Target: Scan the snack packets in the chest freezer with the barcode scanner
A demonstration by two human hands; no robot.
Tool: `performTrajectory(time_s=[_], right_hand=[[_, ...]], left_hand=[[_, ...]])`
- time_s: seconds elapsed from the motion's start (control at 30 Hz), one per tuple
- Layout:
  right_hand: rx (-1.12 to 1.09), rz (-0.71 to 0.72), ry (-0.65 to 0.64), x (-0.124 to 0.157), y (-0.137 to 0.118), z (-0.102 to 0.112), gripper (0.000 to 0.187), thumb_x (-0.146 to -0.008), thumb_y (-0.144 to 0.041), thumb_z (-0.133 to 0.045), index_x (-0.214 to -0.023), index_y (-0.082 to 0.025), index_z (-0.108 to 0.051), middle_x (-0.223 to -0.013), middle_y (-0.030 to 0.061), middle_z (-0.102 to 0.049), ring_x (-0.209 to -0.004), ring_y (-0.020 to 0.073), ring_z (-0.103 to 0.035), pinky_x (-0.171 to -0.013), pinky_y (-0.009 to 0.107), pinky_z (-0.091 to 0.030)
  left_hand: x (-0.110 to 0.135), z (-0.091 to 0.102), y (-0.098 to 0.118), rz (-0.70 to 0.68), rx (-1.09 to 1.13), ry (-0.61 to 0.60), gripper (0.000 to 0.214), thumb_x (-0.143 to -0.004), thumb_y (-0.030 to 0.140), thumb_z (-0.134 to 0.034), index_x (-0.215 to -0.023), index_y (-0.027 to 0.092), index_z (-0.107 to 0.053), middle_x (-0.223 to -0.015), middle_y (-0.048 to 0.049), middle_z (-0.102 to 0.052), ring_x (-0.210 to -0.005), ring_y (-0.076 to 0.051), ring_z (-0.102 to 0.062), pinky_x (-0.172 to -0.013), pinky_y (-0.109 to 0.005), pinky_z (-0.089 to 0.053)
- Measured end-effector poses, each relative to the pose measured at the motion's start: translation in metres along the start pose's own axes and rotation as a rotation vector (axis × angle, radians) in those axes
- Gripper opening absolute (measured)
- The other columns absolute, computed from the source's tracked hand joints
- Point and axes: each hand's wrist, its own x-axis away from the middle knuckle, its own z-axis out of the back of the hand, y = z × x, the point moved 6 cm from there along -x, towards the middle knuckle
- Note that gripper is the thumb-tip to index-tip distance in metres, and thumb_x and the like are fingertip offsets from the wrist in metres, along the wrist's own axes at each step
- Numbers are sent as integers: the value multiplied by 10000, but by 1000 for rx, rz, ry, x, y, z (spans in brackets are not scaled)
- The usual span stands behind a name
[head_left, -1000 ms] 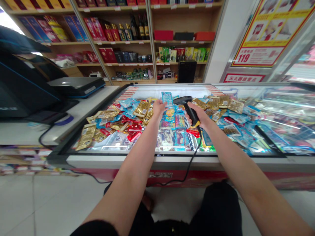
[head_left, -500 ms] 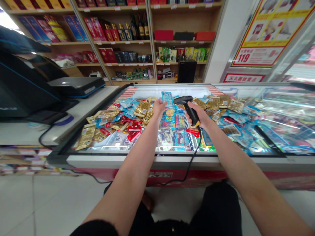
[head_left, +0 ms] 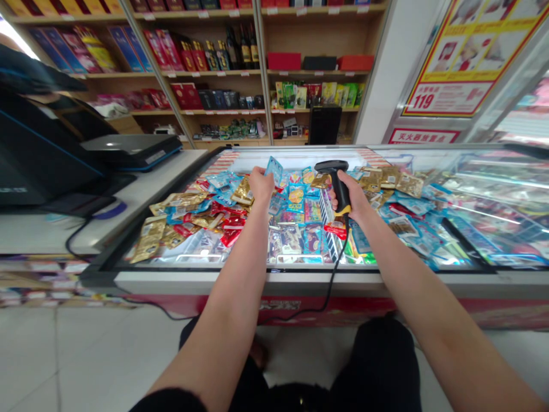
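Observation:
My left hand [head_left: 261, 184] is closed on a light blue snack packet [head_left: 273, 167] and holds it up, tilted, above the pile. My right hand [head_left: 352, 197] grips a black barcode scanner [head_left: 337, 177] with a yellow band; its head sits just right of the packet. The scanner's black cable [head_left: 330, 280] hangs over the freezer's front edge. Beneath both hands, several gold, red and blue snack packets [head_left: 214, 212] lie spread on the glass lid of a chest freezer [head_left: 274, 278].
A white counter [head_left: 141, 191] on the left carries a black till and a printer [head_left: 128, 150]. Wooden shelves [head_left: 261, 73] of boxes and bottles stand behind. A second glass-topped freezer [head_left: 506, 194] is on the right. Tiled floor lies below.
My left hand has lifted the blue packet off the pile and moved left. My right hand has raised the scanner slightly and swung it more upright.

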Motion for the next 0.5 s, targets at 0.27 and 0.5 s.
performTrajectory(time_s=[0.27,0.5], right_hand=[[-7,12,53,0,-4,4,369,-952,-547,-521,-907,-188,-590,-507,-25,-556,-351,113,-495,-328,225,-409],[-19,30,76,-3,-5,8,400,-932,-586,-534,-868,-194,-572,-501,-27,-550,-351,108,-487,-335,220,-410]], left_hand=[[17,2,1,-102,-502,-127,337,-786,218,-598,-1109,204,-694,-1298,-198,-594,-1286,-409,-461,-1057,-542,-323],[19,-6,-1,-149,-602,-130,356,-800,248,-559,-1110,214,-733,-1326,-175,-598,-1294,-397,-452,-1128,-576,-198]])
